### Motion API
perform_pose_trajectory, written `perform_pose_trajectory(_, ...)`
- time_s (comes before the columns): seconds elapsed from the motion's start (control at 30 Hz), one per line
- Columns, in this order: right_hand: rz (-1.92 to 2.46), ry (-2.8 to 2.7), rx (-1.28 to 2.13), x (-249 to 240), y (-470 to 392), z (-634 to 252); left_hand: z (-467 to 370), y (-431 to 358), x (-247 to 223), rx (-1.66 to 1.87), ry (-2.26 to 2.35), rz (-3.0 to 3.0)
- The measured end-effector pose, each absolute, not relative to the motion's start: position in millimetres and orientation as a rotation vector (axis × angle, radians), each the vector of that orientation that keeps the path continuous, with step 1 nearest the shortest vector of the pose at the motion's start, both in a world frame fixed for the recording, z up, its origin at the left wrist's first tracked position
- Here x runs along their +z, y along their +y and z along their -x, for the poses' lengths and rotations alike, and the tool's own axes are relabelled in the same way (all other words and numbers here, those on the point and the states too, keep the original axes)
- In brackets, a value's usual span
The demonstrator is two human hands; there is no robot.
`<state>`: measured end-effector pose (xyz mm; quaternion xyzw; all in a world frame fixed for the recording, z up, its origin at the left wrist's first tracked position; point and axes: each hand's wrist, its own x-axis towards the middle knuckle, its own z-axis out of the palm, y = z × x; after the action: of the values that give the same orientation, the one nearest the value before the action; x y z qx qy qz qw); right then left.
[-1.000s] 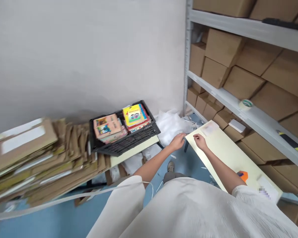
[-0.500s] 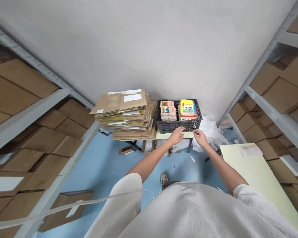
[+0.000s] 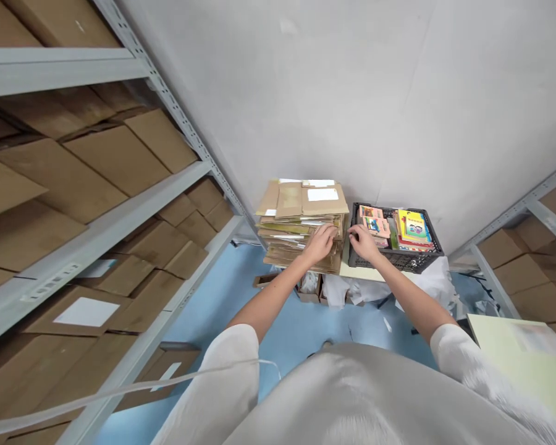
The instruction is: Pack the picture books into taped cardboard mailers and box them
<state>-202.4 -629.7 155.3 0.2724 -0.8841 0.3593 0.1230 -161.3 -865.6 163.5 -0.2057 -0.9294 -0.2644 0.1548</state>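
Observation:
My left hand (image 3: 321,243) is in front of the stack of flattened cardboard boxes (image 3: 301,201), its fingers stretched forward at the stack's right front side. Whether the fingertips touch the cardboard cannot be made out. My right hand (image 3: 364,243) is at the left front corner of the black plastic crate (image 3: 389,259), fingers loosely bent and nothing visible in them. Inside the crate are two piles of small books: pinkish ones (image 3: 374,224) on the left and a pile topped by a yellow book (image 3: 413,224) on the right.
Stack and crate stand on a pale table (image 3: 364,272) against a grey wall. Metal shelving (image 3: 176,179) full of cartons rises on the left, with more shelving on the right. A pale yellow tabletop (image 3: 514,352) is at the lower right. White wrapping (image 3: 429,287) hangs by the crate.
My view has swung left, so the stack and crate appear farther right. Both hands have moved left from the crate's front, the left to the cardboard stack, the right to the crate's left corner.

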Motion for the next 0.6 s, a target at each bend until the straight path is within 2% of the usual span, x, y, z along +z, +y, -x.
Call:
perform_pose_trajectory(0.17, -0.879, -2.635, 0.745, 179.4, -692.1, 234.2, 188.0, -919.9, 185.7, -0.606, -2.666, 0.431)
perform_pose_trajectory(0.37, -0.871, -2.751, 0.439, 188.3, -728.6, 256.1, 218.3, -948.1, 186.1, -0.513, -2.742, 0.313)
perform_pose_trajectory(0.6, -0.807, -2.743, 0.323, 184.1, -729.5, 257.9, 206.5, -955.7, 183.9, -0.519, -2.727, 0.372)
